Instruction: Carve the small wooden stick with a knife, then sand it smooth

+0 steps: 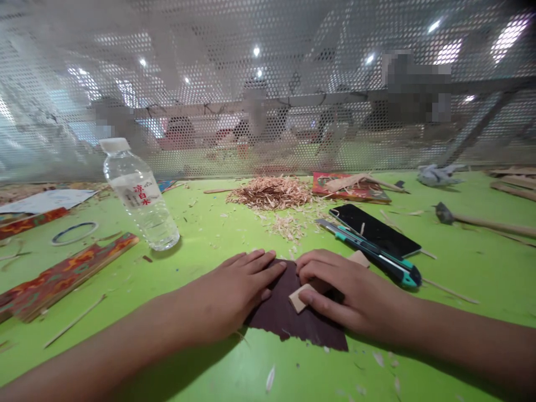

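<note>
A dark brown sheet (293, 324) with a ragged front edge, perhaps sandpaper, lies on the green table. My left hand (234, 296) rests flat on its left part, fingers stretched out and holding nothing. On the right, my right hand (339, 285) has its fingers and thumb closed around a small light wooden piece (300, 299) lying over the sheet. The piece's near end shows beside the thumb, and its far end sticks out behind the knuckles; the fingers hide its middle.
Behind the hands is a heap of wood shavings (272, 192). A water bottle (144, 195) stands left. A utility knife (372, 251) touches a black phone (377, 229) at right, with a hammer-like tool (486, 220) beyond. Painted boards (71, 273) lie left; a perforated screen (201, 128) stands behind.
</note>
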`<action>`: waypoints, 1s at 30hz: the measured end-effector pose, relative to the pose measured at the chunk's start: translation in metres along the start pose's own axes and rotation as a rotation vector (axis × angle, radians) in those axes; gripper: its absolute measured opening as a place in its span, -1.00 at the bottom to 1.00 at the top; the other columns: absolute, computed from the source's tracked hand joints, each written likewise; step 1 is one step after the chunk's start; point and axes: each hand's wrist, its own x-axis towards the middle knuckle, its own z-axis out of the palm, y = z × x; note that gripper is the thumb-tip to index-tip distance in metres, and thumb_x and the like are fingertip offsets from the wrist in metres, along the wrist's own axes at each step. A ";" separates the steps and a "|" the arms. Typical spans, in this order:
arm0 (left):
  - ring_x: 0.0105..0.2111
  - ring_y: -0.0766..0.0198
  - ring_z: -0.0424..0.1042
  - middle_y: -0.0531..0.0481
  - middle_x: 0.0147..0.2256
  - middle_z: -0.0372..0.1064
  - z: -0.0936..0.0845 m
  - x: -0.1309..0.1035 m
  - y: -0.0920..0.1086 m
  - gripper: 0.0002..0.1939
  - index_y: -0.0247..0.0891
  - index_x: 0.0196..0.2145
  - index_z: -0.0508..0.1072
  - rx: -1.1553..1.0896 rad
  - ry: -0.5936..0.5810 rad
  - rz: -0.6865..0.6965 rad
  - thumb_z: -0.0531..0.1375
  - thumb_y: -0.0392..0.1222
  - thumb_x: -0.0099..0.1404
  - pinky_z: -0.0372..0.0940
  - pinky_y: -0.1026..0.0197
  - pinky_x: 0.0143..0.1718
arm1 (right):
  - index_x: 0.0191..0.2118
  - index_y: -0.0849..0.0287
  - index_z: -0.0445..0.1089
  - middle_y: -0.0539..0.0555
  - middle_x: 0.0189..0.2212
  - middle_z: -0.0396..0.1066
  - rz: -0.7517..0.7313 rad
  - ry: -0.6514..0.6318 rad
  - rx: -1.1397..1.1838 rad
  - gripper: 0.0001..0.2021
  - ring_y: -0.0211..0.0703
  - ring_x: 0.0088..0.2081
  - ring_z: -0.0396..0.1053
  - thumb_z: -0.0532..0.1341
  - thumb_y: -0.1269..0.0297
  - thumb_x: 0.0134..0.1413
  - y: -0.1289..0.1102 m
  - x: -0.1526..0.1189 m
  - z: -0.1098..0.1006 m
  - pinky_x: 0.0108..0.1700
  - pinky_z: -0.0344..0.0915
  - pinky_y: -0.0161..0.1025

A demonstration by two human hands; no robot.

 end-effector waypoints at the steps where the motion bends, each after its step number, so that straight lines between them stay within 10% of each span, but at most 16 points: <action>1: 0.43 -0.09 -0.07 -0.16 0.46 -0.11 0.000 0.000 0.000 -0.45 -0.22 0.48 -0.01 -0.001 -0.003 0.000 -0.08 -0.15 0.61 -0.02 -0.16 0.39 | -0.08 0.14 0.36 0.18 -0.07 0.40 -0.001 -0.001 -0.001 -0.78 0.01 0.01 0.34 0.07 0.14 0.45 0.000 0.000 0.000 0.06 0.29 -0.06; 30: 0.42 -0.12 -0.03 -0.22 0.45 -0.08 0.001 0.001 -0.002 -0.44 -0.22 0.47 0.02 -0.018 0.014 0.002 -0.04 -0.15 0.60 -0.01 -0.18 0.38 | -0.12 0.12 0.34 0.18 -0.08 0.41 0.006 0.013 -0.003 -0.82 0.02 -0.01 0.36 0.09 0.15 0.44 0.000 0.000 0.000 0.04 0.31 -0.05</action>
